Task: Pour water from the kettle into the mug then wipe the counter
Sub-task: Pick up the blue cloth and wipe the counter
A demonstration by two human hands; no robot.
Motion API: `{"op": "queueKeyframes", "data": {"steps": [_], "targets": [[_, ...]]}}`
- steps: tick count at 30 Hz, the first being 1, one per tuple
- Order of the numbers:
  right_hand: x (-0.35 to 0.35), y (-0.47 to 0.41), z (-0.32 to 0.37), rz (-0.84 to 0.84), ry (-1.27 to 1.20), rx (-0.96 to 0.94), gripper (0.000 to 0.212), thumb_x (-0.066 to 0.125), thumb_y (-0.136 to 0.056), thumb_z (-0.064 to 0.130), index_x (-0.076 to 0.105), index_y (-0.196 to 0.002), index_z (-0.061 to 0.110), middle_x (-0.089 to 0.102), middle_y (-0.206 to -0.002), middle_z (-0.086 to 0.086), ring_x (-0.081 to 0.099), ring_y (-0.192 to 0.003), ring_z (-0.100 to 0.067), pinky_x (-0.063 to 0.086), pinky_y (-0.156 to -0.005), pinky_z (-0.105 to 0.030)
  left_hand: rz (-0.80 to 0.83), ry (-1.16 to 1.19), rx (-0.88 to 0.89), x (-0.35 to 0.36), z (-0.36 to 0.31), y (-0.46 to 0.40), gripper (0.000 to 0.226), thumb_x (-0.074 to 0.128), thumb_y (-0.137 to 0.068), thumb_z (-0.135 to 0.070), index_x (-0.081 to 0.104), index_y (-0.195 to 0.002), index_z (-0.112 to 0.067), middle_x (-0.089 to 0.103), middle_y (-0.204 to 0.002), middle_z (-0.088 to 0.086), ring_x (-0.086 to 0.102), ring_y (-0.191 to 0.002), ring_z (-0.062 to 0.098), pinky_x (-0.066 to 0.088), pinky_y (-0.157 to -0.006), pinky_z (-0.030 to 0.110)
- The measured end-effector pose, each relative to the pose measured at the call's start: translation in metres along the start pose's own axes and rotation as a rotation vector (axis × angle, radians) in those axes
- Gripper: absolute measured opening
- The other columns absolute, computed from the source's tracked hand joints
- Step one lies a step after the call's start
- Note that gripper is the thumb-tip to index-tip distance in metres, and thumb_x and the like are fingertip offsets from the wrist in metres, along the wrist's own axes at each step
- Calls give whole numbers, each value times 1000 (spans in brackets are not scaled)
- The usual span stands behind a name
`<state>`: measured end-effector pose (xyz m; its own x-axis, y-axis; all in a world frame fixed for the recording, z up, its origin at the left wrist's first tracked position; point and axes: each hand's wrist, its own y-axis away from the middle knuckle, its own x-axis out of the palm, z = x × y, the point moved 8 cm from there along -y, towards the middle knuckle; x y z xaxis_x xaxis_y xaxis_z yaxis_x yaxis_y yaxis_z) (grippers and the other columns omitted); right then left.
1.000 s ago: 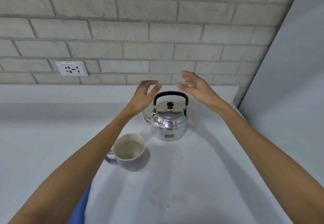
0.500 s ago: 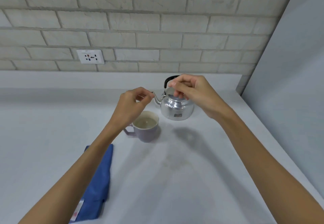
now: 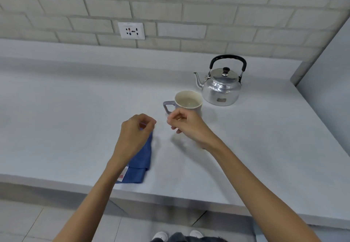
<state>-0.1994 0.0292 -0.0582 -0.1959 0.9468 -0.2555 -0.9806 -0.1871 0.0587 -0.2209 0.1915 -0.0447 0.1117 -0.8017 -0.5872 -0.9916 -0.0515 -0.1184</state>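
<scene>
A shiny metal kettle [image 3: 221,90] with a black handle stands upright at the back right of the white counter [image 3: 72,109]. In front of its spout sits a lilac mug [image 3: 186,103] holding liquid, its handle pointing left. A folded blue cloth [image 3: 142,159] lies near the counter's front edge. My left hand [image 3: 135,133] is over the cloth's far end, fingers pinched on its top corner. My right hand [image 3: 186,126] hovers just in front of the mug, fingers curled shut with nothing visible in them, apart from mug and cloth.
A white wall socket [image 3: 131,30] sits in the brick wall behind the counter. A grey panel [image 3: 329,82] closes off the right side. The counter's front edge [image 3: 170,198] runs below the cloth, with floor tiles and shoes beneath.
Both hands have drawn back from the kettle toward the front. The left hand has come down onto the blue cloth and pinched it. The view has pulled back and tilted down.
</scene>
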Motion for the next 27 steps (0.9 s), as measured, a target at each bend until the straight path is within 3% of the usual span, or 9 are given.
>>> {"op": "queueKeyframes", "data": {"steps": [3,6,11,13,15,18,20,24,27], "targets": [[33,-15,-20,54,60,51,10,61,-85,11,63,-94,6,63,-90,5,60,-84,-12,52,-75,-27,15,-163,-174,-4,47,15,16,58,-90,-15,66,-104,-14,58,-117,10,52,-105,29,41,-81,29],[59,-32,-37,82,178,99,20,61,-85,16,61,-104,11,61,-112,0,57,-101,-16,43,-70,-21,66,-310,-393,-5,87,36,42,59,-90,-23,47,-130,-15,40,-135,15,38,-116,38,39,-91,46],[87,-60,-50,71,332,153,48,60,-86,21,42,-130,11,45,-131,-12,47,-116,-24,39,-82,-27,31,-336,-500,-8,107,52,76,66,-86,-29,23,-143,-4,33,-139,21,35,-123,42,41,-90,50],[93,-69,-51,68,356,187,55,59,-87,23,34,-135,10,39,-133,-14,46,-117,-28,43,-87,-31,15,-281,-520,-6,111,49,71,68,-86,-26,28,-137,2,35,-135,23,40,-119,43,42,-87,47],[95,-75,-53,66,380,232,52,57,-88,22,33,-132,5,40,-127,-15,49,-111,-30,46,-82,-33,27,-234,-539,-2,116,45,51,67,-86,-23,40,-119,6,46,-120,25,51,-104,42,46,-81,45],[94,-79,-54,31,428,253,11,52,-88,11,43,-90,6,44,-101,-13,47,-82,-24,35,-53,-26,75,-118,-565,5,119,39,22,60,-88,-16,45,-85,-1,54,-83,14,52,-65,24,43,-53,32],[92,-77,-52,14,506,213,25,49,-89,9,34,-69,10,46,-92,-12,44,-73,-23,30,-48,-27,134,-65,-567,11,116,37,21,54,-89,-14,45,-73,-5,52,-68,7,46,-54,17,37,-47,27],[75,-57,-41,-49,577,73,11,46,-92,10,41,-83,9,47,-99,-12,48,-82,-26,39,-64,-34,258,-17,-508,26,93,43,15,51,-90,-18,48,-77,-11,54,-70,2,47,-57,15,37,-49,24],[39,-37,-36,-170,585,-13,10,49,-92,10,43,-83,10,43,-93,-7,44,-80,-23,36,-66,-33,352,201,-503,45,68,52,3,53,-91,-17,54,-92,-15,64,-84,5,57,-66,19,45,-54,26]]}}
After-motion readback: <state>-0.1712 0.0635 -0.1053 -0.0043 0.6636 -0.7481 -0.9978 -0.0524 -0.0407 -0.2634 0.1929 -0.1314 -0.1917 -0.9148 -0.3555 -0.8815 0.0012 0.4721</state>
